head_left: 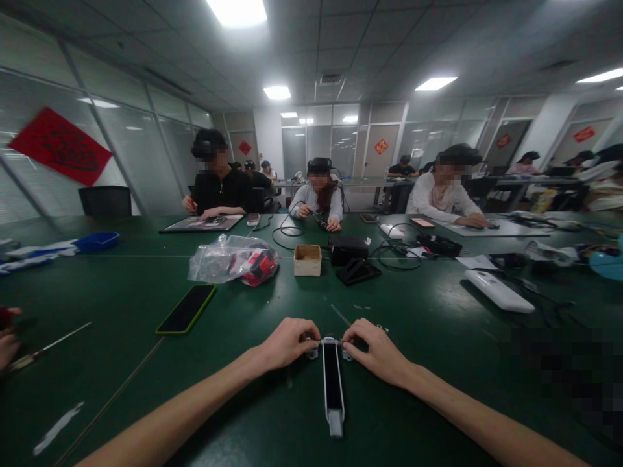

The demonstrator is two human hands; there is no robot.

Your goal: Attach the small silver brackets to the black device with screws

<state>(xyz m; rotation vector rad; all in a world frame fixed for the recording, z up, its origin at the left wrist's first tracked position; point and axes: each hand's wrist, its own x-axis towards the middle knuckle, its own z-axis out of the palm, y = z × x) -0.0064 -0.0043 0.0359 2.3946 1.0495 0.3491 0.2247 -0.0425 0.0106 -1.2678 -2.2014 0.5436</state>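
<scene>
A long, narrow object with a white frame and a black inside (333,383) lies on the green table in front of me, pointing towards me. A pale grey block (335,423) sits at its near end. At its far end, small light-coloured pieces stick out to both sides. My left hand (291,342) pinches the small piece on the left side, fingers curled and closed. On the other side my right hand (374,350) is closed in a pinch on the small right piece. My fingertips partly hide both pieces, and their exact kind is unclear.
A green-edged phone (186,310) lies left of my hands. Ahead are a plastic bag (214,258) with red and black contents, a small open box (307,261), a black box (348,250) and cables. A white device (499,290) lies right. Another person's hand (7,337) is near a thin tool (53,347).
</scene>
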